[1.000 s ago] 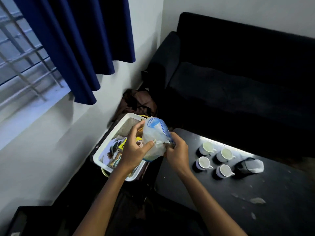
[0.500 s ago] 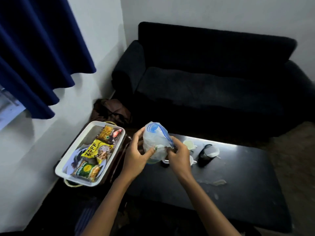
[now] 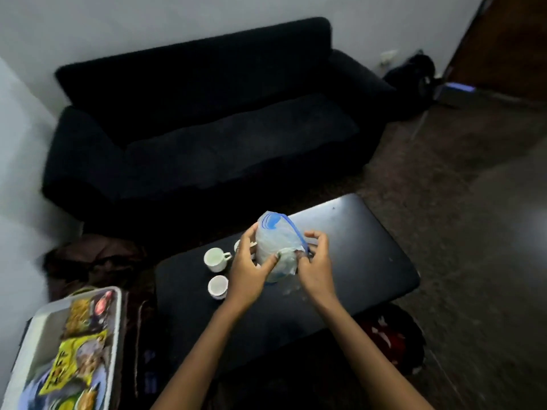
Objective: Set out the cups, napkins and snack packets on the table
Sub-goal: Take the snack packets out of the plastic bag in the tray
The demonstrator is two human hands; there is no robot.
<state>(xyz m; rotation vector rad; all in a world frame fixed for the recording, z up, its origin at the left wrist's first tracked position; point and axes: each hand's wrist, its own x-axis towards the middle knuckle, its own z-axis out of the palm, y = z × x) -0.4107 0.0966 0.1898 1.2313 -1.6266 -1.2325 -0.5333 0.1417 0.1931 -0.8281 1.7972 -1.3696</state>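
Over the middle of the black low table I hold a clear plastic bag with a blue zip edge and pale contents. My left hand grips its left side and my right hand pinches its lower right corner. Two white cups stand on the table left of my hands. A third cup peeks out behind my left hand. Several snack packets, yellow and green, lie in a white tray at the lower left.
A black sofa runs along the far wall behind the table. A brown bundle lies on the floor left of the table. A dark bag sits by a wooden door at the top right. Brown carpet spreads right.
The view has swung right, so the window and curtain are gone. Both hands carried the bag rightward, from above the tray to over the table. The grip on the bag looks unchanged.
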